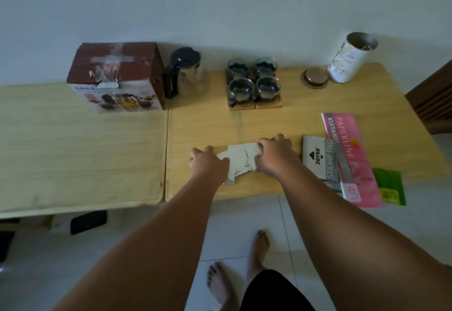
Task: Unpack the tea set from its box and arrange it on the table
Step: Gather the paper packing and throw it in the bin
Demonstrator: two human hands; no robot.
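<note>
Paper packets (238,161) between both hands, near tabletop (281,125) front edge.

Pale, flat, overlapping packets; long axis runs left–right. Left hand (208,164) curled over their left end, right hand (276,155) pinching the right end; both touching. Glass cups (253,83) stand well behind them; teapot (183,73), then box (117,76), left of cups.

At mid-frame, the left hand (209,164) and right hand (276,155) press on either end of a heap of small white sachets (241,161) on the wooden table (269,120). Above them stand four glass cups (253,78) on coasters, a glass teapot (184,73), and the red box (117,76) upper left.
</note>
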